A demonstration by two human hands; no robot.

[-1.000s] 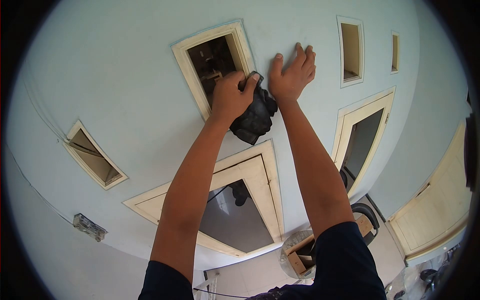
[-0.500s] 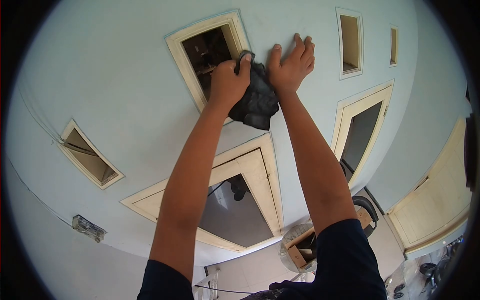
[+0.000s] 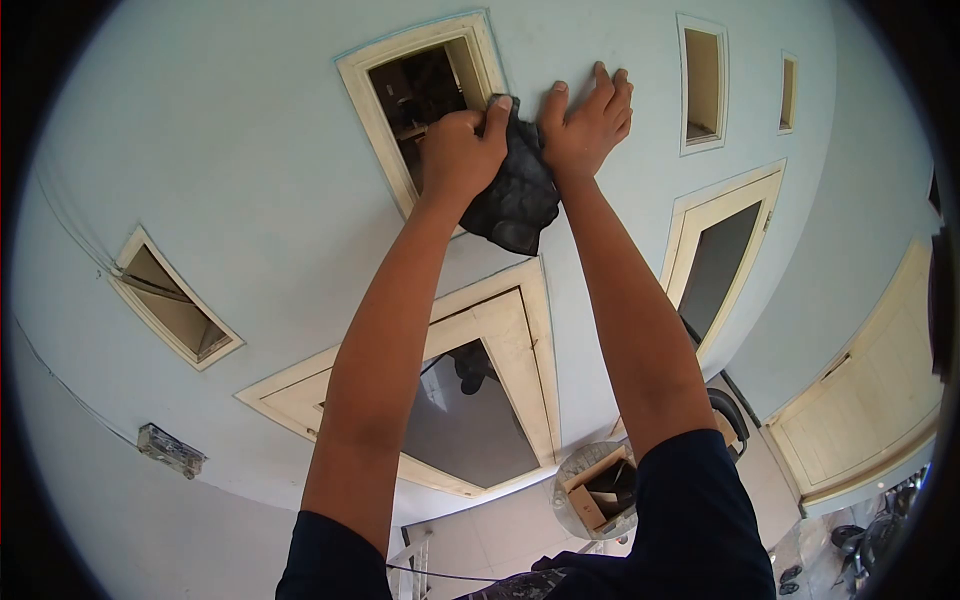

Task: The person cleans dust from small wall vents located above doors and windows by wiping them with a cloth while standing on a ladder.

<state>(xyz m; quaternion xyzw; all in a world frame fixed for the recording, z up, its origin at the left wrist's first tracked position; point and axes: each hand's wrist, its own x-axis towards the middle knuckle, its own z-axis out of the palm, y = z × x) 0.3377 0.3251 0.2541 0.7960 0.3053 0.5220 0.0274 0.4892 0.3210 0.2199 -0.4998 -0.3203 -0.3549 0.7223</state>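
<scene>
My left hand point(image 3: 465, 150) is closed on a crumpled black cloth point(image 3: 515, 190), with the thumb pressing its upper end against the right side of a cream window frame point(image 3: 485, 55). The rest of the cloth hangs down beside the frame's lower right corner, in front of the wall. My right hand point(image 3: 587, 125) lies against the pale blue wall point(image 3: 570, 45) just right of the cloth, fingers spread and holding nothing. Its wrist is close to the cloth's right edge. Fingers of my left hand are partly hidden behind its back, at the window opening.
Below is a larger cream-framed window point(image 3: 540, 370) with glass. Smaller openings sit left and right in the wall. A round stool point(image 3: 565, 500) bears an open cardboard box point(image 3: 587, 507). Part of a metal ladder point(image 3: 415, 560) shows beneath me. A cable box point(image 3: 170, 450) hangs at left.
My left hand and the cloth have shifted slightly up and right along the frame's edge. The right hand stays spread on the wall; the view has tilted a little.
</scene>
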